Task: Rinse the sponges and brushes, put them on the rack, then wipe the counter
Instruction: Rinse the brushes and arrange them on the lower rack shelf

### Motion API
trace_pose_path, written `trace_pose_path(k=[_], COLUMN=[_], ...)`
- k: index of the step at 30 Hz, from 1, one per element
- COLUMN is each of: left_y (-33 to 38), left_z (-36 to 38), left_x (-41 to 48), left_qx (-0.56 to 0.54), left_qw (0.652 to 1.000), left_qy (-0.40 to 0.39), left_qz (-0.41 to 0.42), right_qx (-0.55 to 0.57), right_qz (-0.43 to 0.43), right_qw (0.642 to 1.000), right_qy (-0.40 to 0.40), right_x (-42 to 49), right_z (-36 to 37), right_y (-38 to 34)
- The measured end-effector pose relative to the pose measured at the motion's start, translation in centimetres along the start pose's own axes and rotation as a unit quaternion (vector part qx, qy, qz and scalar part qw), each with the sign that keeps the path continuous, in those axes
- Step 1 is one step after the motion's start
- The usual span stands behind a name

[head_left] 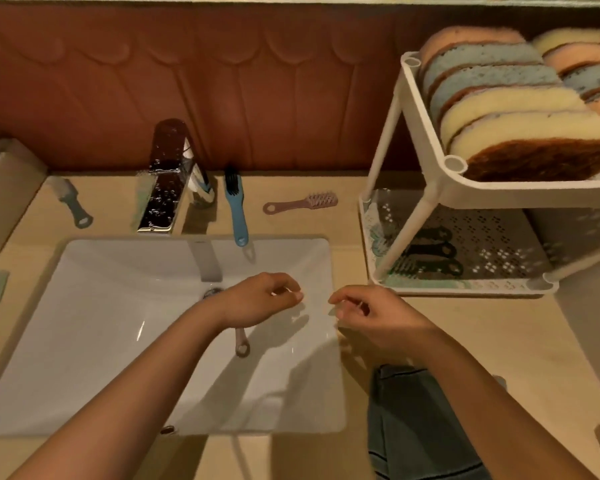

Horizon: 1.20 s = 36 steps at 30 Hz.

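— Sponges (520, 109) first: where are they?

— Packed on edge along the top shelf of the rack (426, 109), so I judge that part done. Dark brush shapes lie on the lower shelf too (three, I think, seen through the mesh).

— And your hands?

— My left hand (260, 299) is curled over the sink (94, 306), closed on a brush handle (241, 344) that hangs out below my palm. My right hand (364, 311) sits just beside it at the basin's right edge, fingers half curled, clamped on nothing I can see.

— What's left?

— The blue brush (236, 209), the pink brush (302, 203) and the grey brush (70, 202) lie on the counter (447, 334) behind the basin, near the tap (163, 181). No water shows at the spout. Those want rinsing and racking; then the wiping, not yet begun, as I read it.
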<state>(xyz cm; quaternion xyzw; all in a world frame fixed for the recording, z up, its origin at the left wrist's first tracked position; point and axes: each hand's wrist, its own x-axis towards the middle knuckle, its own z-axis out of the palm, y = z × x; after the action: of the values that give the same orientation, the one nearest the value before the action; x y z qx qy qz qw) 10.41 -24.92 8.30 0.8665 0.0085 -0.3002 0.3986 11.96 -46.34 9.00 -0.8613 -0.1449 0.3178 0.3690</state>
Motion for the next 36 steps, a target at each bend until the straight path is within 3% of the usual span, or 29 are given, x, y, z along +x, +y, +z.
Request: trace_pose_path(k=[5,11,14,20,25,30,36], left_y=[-4.8,-8.9,-10.3,-12.8,-14.4,-15.9,-17.7], left_z=[-2.9,-4.4,-4.6,-5.4,-5.0,-4.4,-2.8], left_x=[-1.3,-1.3,-1.6,-1.2,-0.4,-0.2,0.4], left_qx=[-0.04,-0.179,-0.28,-0.355,-0.382,-0.411,-0.418], left_qw=[0.998,0.977,0.95,0.921,0.907,0.891,0.876], left_qy=[-0.001,0.032,0.027,0.018,0.037,0.041,0.064], left_qz=[-0.045,-0.107,-0.134,-0.16,-0.174,-0.186,-0.233], right_qx=[-0.044,-0.125,-0.133,-0.135,-0.188,-0.161,-0.021], right_qz=[-0.023,-0.002,0.025,0.106,0.066,0.101,0.074], right_qw=[0.999,0.988,0.986,0.976,0.965,0.97,0.955], right_qy=[0.006,0.086,0.098,0.131,0.169,0.154,0.288], right_x=[5.1,15.0,18.4,19.6,19.6,21.1,18.8], right_z=[2.2,3.9,4.6,5.8,6.0,6.9,10.0], right_y=[-3.2,-7.0,-7.8,-7.4,-7.1,-7.5,-5.8])
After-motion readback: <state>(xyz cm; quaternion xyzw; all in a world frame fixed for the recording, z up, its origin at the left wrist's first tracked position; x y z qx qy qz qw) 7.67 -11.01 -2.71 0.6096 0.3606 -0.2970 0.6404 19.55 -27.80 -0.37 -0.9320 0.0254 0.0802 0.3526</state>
